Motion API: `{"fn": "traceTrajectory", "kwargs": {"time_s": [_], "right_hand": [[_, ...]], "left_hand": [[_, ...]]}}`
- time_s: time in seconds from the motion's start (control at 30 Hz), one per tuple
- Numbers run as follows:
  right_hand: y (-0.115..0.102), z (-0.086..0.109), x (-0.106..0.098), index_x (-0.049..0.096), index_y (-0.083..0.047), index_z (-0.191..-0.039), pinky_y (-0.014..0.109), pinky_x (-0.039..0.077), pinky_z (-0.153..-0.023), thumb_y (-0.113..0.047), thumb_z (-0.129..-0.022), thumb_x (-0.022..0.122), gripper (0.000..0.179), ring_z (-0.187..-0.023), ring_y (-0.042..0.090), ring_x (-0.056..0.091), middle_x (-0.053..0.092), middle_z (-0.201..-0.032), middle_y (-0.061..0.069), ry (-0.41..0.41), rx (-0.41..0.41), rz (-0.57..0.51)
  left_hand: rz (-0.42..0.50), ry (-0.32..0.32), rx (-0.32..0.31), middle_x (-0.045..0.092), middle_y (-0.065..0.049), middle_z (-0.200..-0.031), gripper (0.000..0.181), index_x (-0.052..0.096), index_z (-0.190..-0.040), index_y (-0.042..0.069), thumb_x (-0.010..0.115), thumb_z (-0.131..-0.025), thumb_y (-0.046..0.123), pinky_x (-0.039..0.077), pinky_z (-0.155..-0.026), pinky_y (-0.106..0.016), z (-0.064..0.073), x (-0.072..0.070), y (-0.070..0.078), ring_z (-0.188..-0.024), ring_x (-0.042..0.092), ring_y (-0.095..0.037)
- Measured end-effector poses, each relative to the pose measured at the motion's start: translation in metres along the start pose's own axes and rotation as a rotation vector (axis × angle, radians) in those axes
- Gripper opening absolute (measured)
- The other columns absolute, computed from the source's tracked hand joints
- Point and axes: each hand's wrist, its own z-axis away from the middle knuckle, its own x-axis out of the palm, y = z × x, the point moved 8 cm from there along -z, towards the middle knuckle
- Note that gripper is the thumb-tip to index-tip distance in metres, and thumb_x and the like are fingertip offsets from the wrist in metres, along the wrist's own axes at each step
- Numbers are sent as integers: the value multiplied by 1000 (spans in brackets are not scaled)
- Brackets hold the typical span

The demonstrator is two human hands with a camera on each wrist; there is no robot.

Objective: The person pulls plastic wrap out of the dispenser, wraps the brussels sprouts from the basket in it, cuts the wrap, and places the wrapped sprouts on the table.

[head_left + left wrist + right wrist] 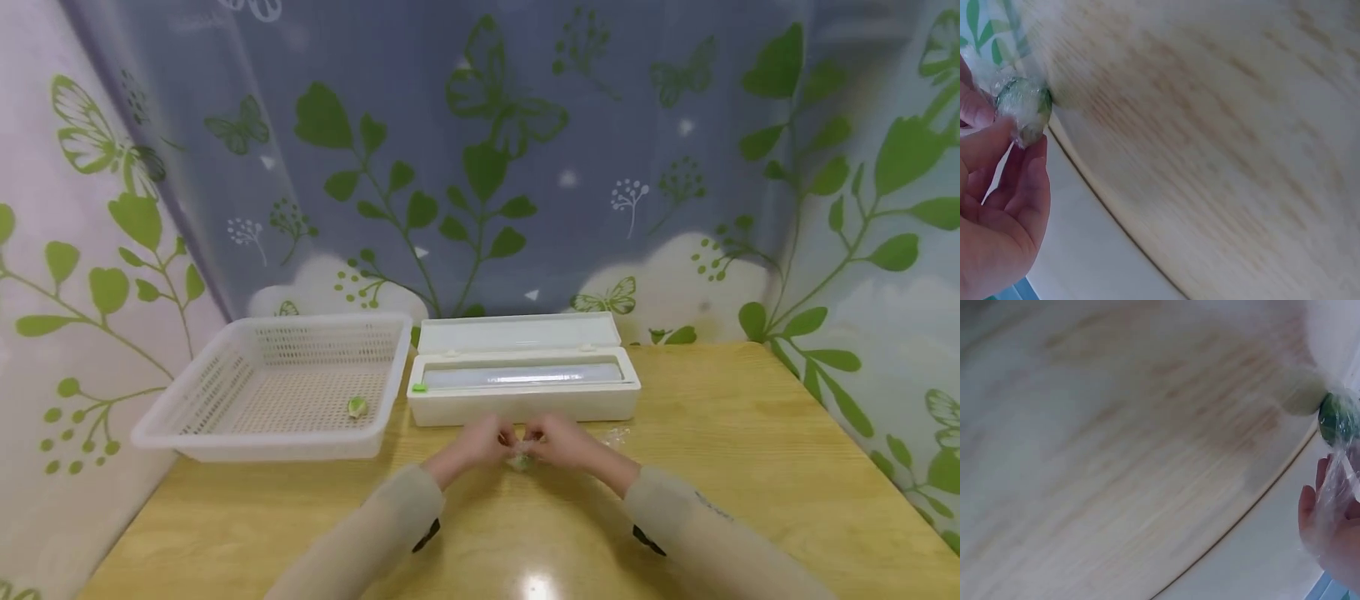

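Note:
A small green-and-white vegetable, like a Brussels sprout (1027, 103), is wrapped in clear cling film just above the table, in front of the white box. My left hand (482, 442) pinches the wrapped sprout between thumb and fingers. From the other side my right hand (564, 443) grips the gathered film; in the right wrist view the loose film (1334, 494) trails over its palm. Both hands meet at the sprout, and their fingers partly cover it in the head view.
Behind the hands stands a white cling film box (525, 407), lid raised, with a film roll (517, 375) inside. To the left, a white plastic basket (277, 442) holds another sprout (357, 407). A scrap of clear film (617, 437) lies right of the hands on the wooden table (750, 467). A patterned curtain (420, 100) hangs behind.

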Motion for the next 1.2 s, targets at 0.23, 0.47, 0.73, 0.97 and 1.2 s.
{"fn": "traceTrajectory", "kwargs": {"time_s": [0.23, 0.47, 0.73, 0.97, 1.2], "right_hand": [[-3, -3, 3, 41, -12, -51, 16, 27, -36, -17, -72, 57, 26, -39, 1, 29, 34, -45, -9, -20, 107, 65], [-3, -5, 13, 52, -9, -71, 19, 34, -40, -21, -76, 50, 13, -44, 4, 37, 44, -54, -8, -70, 94, 41], [0, -7, 14, 50, -11, -61, 18, 24, -36, -15, -71, 53, 11, -39, 3, 29, 32, -45, -8, -212, 97, 1], [-3, -16, 6, 58, -8, -79, 21, 37, -52, -10, -67, 60, 13, -60, 8, 45, 52, -67, -5, -164, 78, 3], [3, -15, 6, 57, -7, -79, 24, 39, -57, -8, -62, 65, 19, -67, 15, 48, 55, -72, -1, -140, 104, -31]], "left_hand": [[88, -41, -19, 54, 4, -61, 10, 55, -59, 9, 62, -66, 10, 40, -49, -17, 3, 2, -2, -56, 49, -6], [66, -29, -29, 48, 4, -55, 13, 52, -57, 12, 60, -68, 11, 37, -46, -19, 1, 6, -10, -49, 42, -8], [77, -43, 1, 48, 5, -56, 10, 54, -61, 9, 58, -70, 11, 34, -44, -17, -1, 0, -7, -48, 39, -5], [121, -57, -42, 47, 3, -58, 12, 53, -64, 9, 57, -72, 17, 34, -44, -18, -4, -10, -13, -49, 39, -7], [167, -82, -109, 48, 4, -57, 10, 56, -63, 10, 60, -69, 17, 35, -45, -19, -5, -4, -19, -51, 40, -8]]}}
